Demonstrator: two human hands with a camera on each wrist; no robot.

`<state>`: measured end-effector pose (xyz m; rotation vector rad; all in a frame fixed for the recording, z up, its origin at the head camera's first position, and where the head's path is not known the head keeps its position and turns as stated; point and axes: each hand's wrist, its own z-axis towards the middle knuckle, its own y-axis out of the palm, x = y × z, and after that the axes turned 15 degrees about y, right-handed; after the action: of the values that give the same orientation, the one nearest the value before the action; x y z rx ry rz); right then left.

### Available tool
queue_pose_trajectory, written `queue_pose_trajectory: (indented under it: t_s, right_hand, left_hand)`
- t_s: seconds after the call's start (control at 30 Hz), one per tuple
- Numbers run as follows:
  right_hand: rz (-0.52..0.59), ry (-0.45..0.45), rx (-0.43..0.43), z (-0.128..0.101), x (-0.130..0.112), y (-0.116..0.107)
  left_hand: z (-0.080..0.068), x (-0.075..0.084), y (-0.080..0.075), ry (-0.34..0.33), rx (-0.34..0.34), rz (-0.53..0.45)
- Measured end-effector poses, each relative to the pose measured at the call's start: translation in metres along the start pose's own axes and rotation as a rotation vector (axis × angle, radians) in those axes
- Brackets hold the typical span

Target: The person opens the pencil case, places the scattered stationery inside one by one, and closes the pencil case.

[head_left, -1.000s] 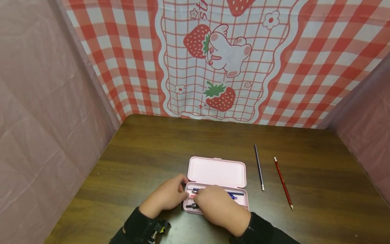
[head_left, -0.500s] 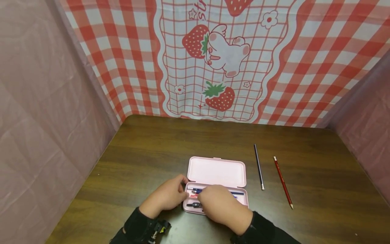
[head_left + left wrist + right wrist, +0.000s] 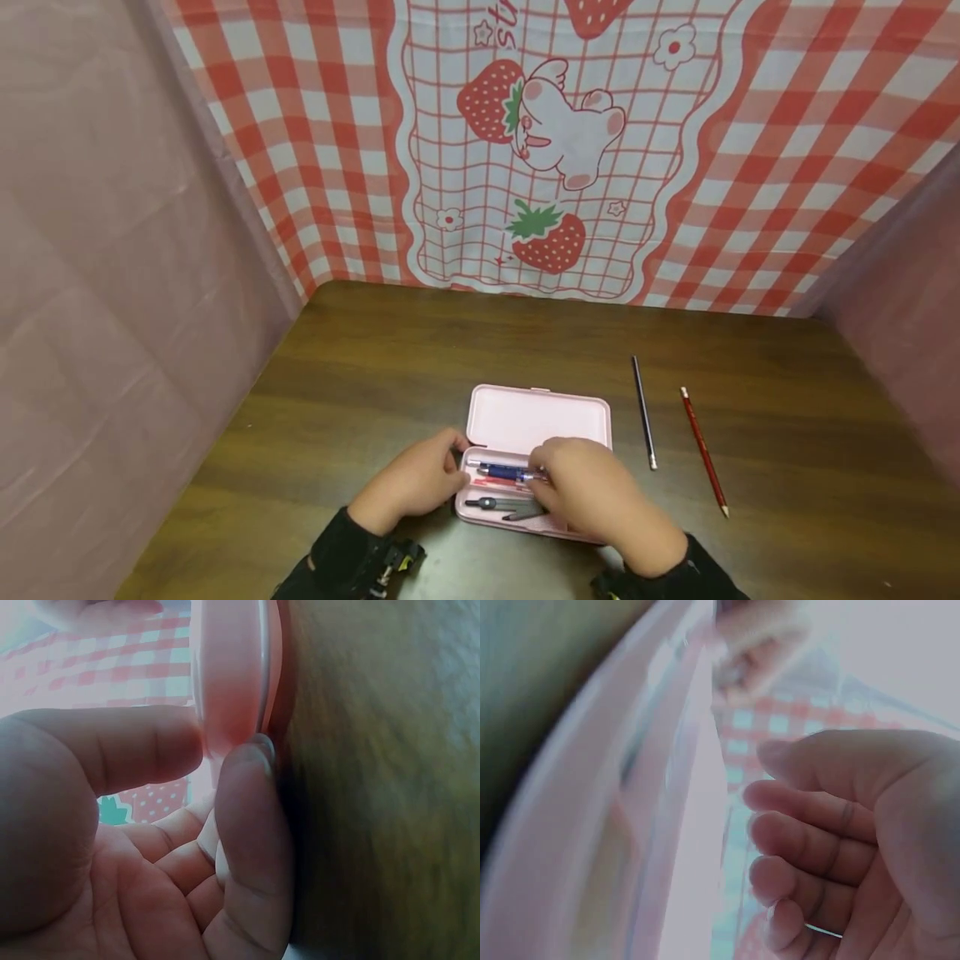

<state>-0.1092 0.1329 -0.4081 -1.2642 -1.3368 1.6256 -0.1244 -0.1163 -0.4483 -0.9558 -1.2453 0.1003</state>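
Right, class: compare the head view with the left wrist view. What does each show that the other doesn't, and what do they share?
Head view only: the right hand over the tray, a blue pen, a compass, a dark pencil and a red pencil on the table. Left wrist view only: thumb and fingertip pinching the case's edge. Both: the left hand and the pink pencil case.

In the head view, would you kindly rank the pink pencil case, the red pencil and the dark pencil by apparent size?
1. Pink pencil case, plainly largest.
2. Red pencil, a little longer than the dark one, though it lies nearer the camera.
3. Dark pencil.
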Motion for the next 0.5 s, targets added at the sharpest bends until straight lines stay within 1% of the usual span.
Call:
queue_pose_trajectory:
  t_s: [0.1, 0.2, 0.4, 0.5]
  right_hand:
    - [-0.007, 0.110, 0.000, -0.001, 0.020, -0.011]
    - [-0.013, 0.186, -0.007, 0.000, 0.042, -0.020]
    - [0.021, 0.280, 0.036, -0.005, 0.088, -0.036]
    - [0.035, 0.328, 0.037, -0.008, 0.109, -0.043]
  left_hand:
    - [0.003, 0.000, 0.002, 0.001, -0.007, -0.001]
    - [0.003, 0.001, 0.003, -0.001, -0.004, -0.001]
    - [0.001, 0.004, 0.001, -0.009, -0.005, -0.009]
    - [0.001, 0.005, 0.002, -0.017, -0.011, -0.012]
